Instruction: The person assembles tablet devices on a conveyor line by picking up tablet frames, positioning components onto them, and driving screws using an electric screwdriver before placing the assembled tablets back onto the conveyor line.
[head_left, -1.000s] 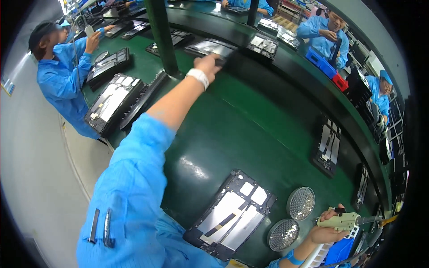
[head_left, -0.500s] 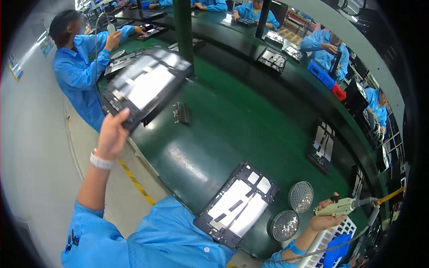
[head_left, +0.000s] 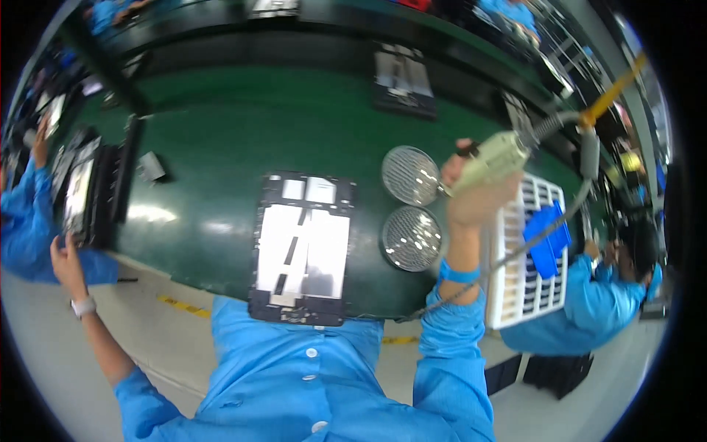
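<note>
My left hand [head_left: 70, 267] is at the far left, its fingers apart, beside a stack of tablet-like devices [head_left: 82, 195]; it holds nothing. My right hand [head_left: 479, 199], blurred by motion, grips a pale green electric screwdriver [head_left: 495, 158] with a cable at its back end. The tool's tip points left, close to the upper round dish [head_left: 410, 175]. Just below that stands a second round dish [head_left: 412, 237]; both look metallic, and their small contents cannot be made out. In front of me lies an opened tablet [head_left: 303, 247] with white panels and a black frame, its lower end at the table edge.
A white slotted basket [head_left: 503, 287] with a blue piece [head_left: 546, 237] stands right of my right forearm. Another opened tablet [head_left: 402, 79] lies further back. A small grey part [head_left: 152, 166] rests on the green table [head_left: 213, 214]. Co-workers in blue sit at left and right.
The tablet that my left hand carried is out of that hand, at the stack on the left. The view has turned right. My right hand with the screwdriver has come nearer the dishes.
</note>
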`<state>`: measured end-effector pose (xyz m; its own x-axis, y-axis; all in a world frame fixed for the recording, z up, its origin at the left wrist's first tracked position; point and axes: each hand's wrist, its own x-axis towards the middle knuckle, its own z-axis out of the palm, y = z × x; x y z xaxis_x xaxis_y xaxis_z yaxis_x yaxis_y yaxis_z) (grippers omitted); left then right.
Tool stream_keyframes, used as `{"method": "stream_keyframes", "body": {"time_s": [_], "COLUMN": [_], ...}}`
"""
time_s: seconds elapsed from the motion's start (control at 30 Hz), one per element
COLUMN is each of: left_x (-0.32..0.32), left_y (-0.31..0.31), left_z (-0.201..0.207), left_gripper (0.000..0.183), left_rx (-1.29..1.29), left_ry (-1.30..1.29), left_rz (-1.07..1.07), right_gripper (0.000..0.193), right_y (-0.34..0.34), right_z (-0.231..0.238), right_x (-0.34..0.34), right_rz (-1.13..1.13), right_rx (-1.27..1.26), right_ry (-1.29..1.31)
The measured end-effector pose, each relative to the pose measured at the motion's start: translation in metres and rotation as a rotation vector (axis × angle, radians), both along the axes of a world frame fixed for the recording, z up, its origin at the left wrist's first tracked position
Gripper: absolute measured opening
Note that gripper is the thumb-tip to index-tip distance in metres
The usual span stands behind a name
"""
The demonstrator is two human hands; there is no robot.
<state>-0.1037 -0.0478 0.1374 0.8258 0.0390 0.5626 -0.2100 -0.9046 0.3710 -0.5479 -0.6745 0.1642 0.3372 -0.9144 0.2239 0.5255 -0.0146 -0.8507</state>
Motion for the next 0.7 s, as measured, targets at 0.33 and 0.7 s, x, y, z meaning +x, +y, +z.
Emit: {"method": "stream_keyframes", "body": {"time_s": [0.33,0.7], "left_x": [-0.183,-0.191], "left_y": [-0.396,-0.439], "left_z": [0.006,-0.014], "left_gripper": [0.020,0.018], "left_rx": [-0.314,-0.205], "left_ry": [0.460,0.640], "left_rz": [-1.415,-1.467], "right_gripper": [0.096,0.096], "right_y": [-0.010,-0.014], "right_z": [0.003,-0.021], "right_x": [0.050,0.073], "right_rz": [0.072,0.049], "right_rx": [-0.106,-0.175], "right_ry": [0.020,0.146]}}
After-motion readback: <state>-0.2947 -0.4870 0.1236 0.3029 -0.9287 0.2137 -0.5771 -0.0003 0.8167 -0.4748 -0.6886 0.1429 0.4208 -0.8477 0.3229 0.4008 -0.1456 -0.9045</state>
